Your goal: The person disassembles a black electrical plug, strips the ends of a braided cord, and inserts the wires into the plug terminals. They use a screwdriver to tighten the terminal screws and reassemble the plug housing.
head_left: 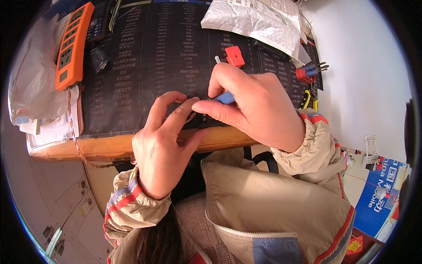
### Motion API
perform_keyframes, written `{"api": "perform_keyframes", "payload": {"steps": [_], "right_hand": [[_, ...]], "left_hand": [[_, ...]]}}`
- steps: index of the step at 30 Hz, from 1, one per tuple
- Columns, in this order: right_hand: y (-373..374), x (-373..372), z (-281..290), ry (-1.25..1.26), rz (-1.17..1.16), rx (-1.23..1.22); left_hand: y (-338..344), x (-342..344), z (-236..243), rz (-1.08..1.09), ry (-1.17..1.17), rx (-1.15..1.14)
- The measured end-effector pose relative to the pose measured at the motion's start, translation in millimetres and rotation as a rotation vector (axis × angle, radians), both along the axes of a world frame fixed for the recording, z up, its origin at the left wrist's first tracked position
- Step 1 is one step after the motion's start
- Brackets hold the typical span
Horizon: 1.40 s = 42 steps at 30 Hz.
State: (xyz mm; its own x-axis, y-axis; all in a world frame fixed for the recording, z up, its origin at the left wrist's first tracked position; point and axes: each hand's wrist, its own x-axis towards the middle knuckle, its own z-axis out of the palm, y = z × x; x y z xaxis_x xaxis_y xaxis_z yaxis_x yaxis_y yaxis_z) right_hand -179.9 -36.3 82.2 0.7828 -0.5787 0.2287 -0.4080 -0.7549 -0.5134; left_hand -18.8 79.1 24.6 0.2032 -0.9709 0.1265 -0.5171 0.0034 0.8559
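Blue shows between the bent fingers and thumb of the right hand [263, 105], which is closed around a short piece [226, 97], most of it hidden, above the near edge of the desk [101, 148], about midway along. The left hand [160, 141] reaches over that same edge with its fingers curled and its thumb somewhat apart, the fingertips right beside the right thumb; whether it grips anything, I cannot tell. A black printed mat [145, 66] covers the desktop. Beyond the right hand lies a red block [234, 56] with a hole in it, and farther back, toward the far right corner, a white package [255, 20]. By the right edge are a red holder [302, 75] with blue tools and a yellow-and-black tool [315, 102]. An orange power strip [74, 47] lies along the left edge, beside a clear plastic bag [33, 88].
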Motion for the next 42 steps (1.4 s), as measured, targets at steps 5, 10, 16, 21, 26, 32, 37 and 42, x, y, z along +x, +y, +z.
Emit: {"api": "perform_keyframes", "payload": {"steps": [5, 10, 16, 21, 26, 32, 37, 42], "right_hand": [[-5, -2, 8, 0.209, 0.04, -0.288], [0, 2, 12, 0.272, 0.043, -0.425], [-2, 7, 23, 0.352, 0.167, -0.408], [-15, 14, 27, 0.388, 0.36, -0.404], [-10, 14, 32, 0.322, 0.223, -0.444], [-10, 18, 33, 0.418, 0.313, -0.438], [-18, 17, 30, 0.272, 0.45, -0.421], [-11, 20, 29, 0.328, 0.393, -0.355]], "left_hand": [[-4, 3, -1, -0.029, 0.031, 0.002], [-2, -1, -1, 0.01, 0.033, 0.027], [-2, -2, -3, 0.011, -0.013, -0.01], [0, -3, -4, 0.026, 0.031, 0.025], [-2, -4, -6, 0.029, 0.012, -0.028], [-1, -3, -8, 0.026, -0.024, -0.035], [0, -2, -8, 0.028, -0.021, 0.005], [1, -3, -11, 0.028, -0.065, -0.056]]}}
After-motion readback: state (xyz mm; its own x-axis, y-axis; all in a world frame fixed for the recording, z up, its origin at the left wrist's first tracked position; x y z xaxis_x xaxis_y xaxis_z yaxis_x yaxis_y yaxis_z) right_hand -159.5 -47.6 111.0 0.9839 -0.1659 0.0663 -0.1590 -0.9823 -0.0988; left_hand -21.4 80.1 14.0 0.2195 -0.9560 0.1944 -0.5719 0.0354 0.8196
